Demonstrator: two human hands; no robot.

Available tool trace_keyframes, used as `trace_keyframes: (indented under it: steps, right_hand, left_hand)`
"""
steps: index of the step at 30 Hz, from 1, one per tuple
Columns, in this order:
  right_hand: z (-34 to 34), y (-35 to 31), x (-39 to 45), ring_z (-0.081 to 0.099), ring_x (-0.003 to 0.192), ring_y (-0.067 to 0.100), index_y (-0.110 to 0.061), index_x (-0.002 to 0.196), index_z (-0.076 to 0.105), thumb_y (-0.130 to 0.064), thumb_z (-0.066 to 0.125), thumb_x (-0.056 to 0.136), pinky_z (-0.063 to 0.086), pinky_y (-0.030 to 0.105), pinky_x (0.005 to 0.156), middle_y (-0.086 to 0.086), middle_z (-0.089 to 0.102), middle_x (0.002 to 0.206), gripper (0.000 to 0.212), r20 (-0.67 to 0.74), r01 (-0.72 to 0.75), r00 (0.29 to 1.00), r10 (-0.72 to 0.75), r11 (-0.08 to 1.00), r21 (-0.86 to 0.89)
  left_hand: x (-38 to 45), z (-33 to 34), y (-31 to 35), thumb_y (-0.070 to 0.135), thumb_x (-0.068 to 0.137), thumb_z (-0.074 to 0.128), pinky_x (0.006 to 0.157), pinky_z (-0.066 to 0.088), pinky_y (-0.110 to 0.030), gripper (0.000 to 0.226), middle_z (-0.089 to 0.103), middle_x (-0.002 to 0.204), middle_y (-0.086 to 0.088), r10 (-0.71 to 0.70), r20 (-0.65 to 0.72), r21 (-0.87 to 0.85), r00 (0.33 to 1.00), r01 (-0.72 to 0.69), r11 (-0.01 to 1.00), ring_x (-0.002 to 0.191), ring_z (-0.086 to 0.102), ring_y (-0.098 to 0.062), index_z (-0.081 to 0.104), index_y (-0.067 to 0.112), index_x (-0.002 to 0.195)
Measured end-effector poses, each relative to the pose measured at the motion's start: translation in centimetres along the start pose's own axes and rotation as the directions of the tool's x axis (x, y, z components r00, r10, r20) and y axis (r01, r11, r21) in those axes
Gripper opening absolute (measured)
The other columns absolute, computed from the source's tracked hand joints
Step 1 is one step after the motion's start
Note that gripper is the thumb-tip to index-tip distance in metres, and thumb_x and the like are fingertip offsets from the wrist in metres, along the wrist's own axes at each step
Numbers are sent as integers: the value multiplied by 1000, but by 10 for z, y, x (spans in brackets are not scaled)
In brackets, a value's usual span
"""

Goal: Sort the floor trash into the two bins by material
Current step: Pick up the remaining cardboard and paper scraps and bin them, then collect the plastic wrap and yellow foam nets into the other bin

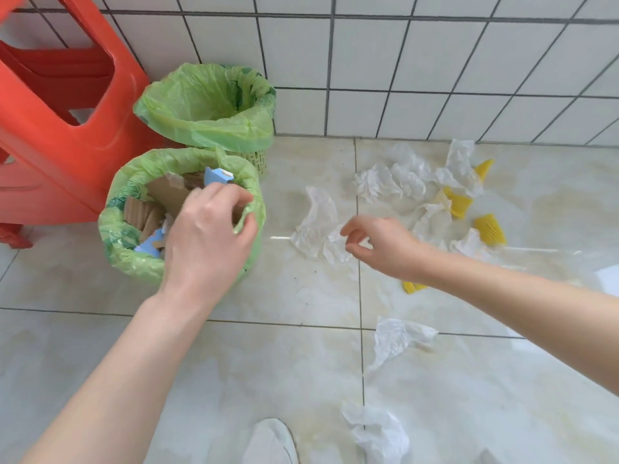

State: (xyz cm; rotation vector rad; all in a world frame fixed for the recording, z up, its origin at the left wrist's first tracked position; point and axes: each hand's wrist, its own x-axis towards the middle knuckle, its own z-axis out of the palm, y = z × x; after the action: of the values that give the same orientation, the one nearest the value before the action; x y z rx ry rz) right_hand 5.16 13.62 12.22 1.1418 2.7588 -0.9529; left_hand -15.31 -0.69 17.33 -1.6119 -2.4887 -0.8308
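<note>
Left of frame, the left hand hovered loosely curled over the cardboard-filled near bin, probably empty. At center, the right hand spread its fingers above a crumpled plastic wrap on the floor; feather-light, soft stuff, easiest pinched at a raised fold.

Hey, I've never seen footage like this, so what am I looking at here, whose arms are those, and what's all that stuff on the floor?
There is only one picture, taken by a camera worn on a person's head and looking down, so the arms are the wearer's own. The left hand is over the near bin, which is lined with a green bag and holds cardboard pieces; its fingers are curled, and I cannot tell whether it holds anything. The right hand reaches, open and empty, toward a crumpled clear plastic wrapper. More wrappers and yellow scraps lie on the tiled floor. The far bin looks empty. A red plastic stool stands at the left.
</note>
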Motion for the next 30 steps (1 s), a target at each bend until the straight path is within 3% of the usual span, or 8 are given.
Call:
trace_keyframes:
  steps: [4, 9, 11, 14, 20, 23, 25, 30]
  right_hand:
    - [14, 49, -55, 63, 99, 17, -15, 112, 61, -21, 57, 90, 49, 30, 88, 1, 70, 99, 24, 71, -88, 994, 88, 996, -5]
    - [48, 96, -107, 62, 95, 14, -17, 109, 62, -20, 56, 90, 50, 28, 87, -3, 65, 95, 20, 92, -251, 966, 241, 961, 119]
    - [66, 108, -120, 60, 95, 13, -18, 112, 60, -22, 57, 90, 50, 32, 88, -5, 61, 98, 23, 89, -261, 964, 252, 960, 103]
    - [88, 116, -133, 52, 110, 19, -19, 127, 50, -25, 59, 90, 43, 33, 97, -1, 53, 118, 38, 80, -246, 967, 243, 969, 31]
    - [124, 116, -139, 15, 139, 37, -38, 150, 7, -27, 50, 93, 22, 42, 117, -4, 9, 159, 72, 203, -15, 975, 92, 935, -353]
    - [139, 122, -150, 6, 144, 38, -44, 148, 5, -24, 46, 96, 28, 47, 114, -10, 3, 160, 69, 300, -25, 940, 163, 910, -414]
    - [142, 127, -163, 10, 143, 36, -40, 148, 12, -20, 46, 96, 31, 44, 111, -8, 9, 159, 66, 290, -46, 939, 187, 901, -431]
    - [147, 146, -195, 41, 113, 32, -31, 143, 25, -2, 43, 87, 45, 40, 86, 2, 42, 130, 66, 149, -135, 965, 218, 893, -429]
  left_hand:
    - [-38, 44, 44, 18, 83, 59, 78, 51, -37, 17, 64, 92, 3, 161, 202, -163, 966, -129, 978, 92, 60, -23, 65, 16, 99]
    - [-108, 104, 70, 22, 87, 56, 78, 50, -36, 20, 61, 99, 11, 236, 547, -219, 803, -135, 966, 101, 55, -15, 61, 24, 106]
    - [-133, 119, 76, 23, 88, 53, 82, 48, -34, 23, 60, 105, 11, 276, 661, -226, 697, -165, 960, 106, 53, -14, 59, 25, 110]
    - [-168, 134, 82, 23, 90, 53, 85, 45, -35, 34, 53, 121, 5, 397, 810, -260, 432, -344, 902, 114, 46, -19, 52, 23, 124]
    - [-225, 161, 78, 19, 75, 70, 91, 46, -41, 70, 36, 144, -1, 607, 788, -381, 103, -692, 613, 126, 38, -32, 38, 31, 136]
    - [-249, 172, 75, 23, 74, 70, 80, 52, -33, 47, 43, 141, 3, 628, 776, -358, 60, -778, 516, 119, 51, -31, 55, 36, 117]
    - [-252, 175, 73, 28, 66, 76, 60, 48, -21, 27, 58, 119, 8, 604, 797, -343, -2, -825, 450, 94, 61, -19, 63, 36, 88]
    - [-239, 180, 60, 16, 48, 81, 43, 26, -21, 34, 59, 85, 8, 591, 804, -293, 71, -817, 497, 68, 57, -12, 59, 27, 72]
